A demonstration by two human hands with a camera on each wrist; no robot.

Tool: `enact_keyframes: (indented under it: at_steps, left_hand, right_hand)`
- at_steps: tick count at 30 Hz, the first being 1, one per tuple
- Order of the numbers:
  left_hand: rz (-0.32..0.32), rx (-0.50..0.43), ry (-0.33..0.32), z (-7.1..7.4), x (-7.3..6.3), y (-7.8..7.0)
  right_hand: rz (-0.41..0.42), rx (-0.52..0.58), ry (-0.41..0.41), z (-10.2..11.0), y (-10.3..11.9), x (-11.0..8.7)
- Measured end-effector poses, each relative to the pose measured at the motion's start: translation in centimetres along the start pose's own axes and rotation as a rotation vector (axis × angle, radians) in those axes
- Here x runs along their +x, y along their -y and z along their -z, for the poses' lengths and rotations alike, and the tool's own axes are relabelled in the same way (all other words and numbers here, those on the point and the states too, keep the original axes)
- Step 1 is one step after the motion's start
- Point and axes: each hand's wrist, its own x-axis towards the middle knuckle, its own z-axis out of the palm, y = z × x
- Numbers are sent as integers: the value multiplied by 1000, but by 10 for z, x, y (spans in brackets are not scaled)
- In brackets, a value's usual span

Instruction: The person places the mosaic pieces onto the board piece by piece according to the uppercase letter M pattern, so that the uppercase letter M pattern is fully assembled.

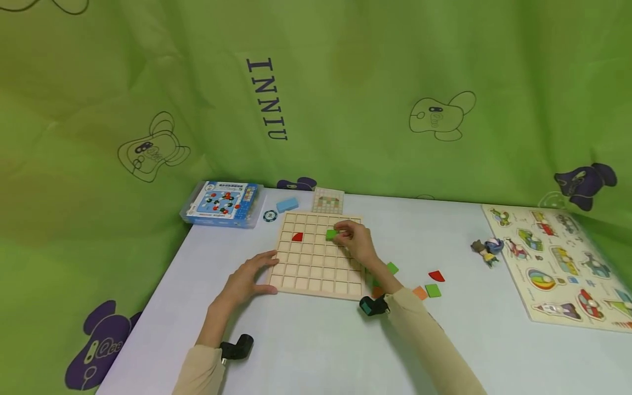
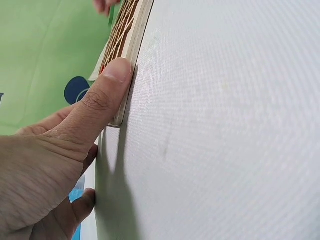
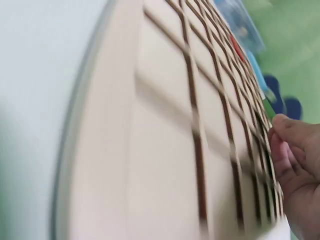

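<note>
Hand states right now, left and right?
Left hand: open, touching the left side of the grid board.
Right hand: closed, pinching a green piece.

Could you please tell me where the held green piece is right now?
In the head view, the green piece is pinched in the right hand over the far half of the gridded board, right of the red piece there.
</note>
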Motion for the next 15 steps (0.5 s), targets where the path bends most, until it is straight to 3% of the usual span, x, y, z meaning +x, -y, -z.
enact_keyframes:
  at_steps: [6,15]
  left_hand:
    - [-25,1,-5,-3,1,1]
    - [-19,2,-7,-1,0,3]
  right_hand:
    - [18,14,55,-35,10,11]
    - [12,9,94,-44,20,18]
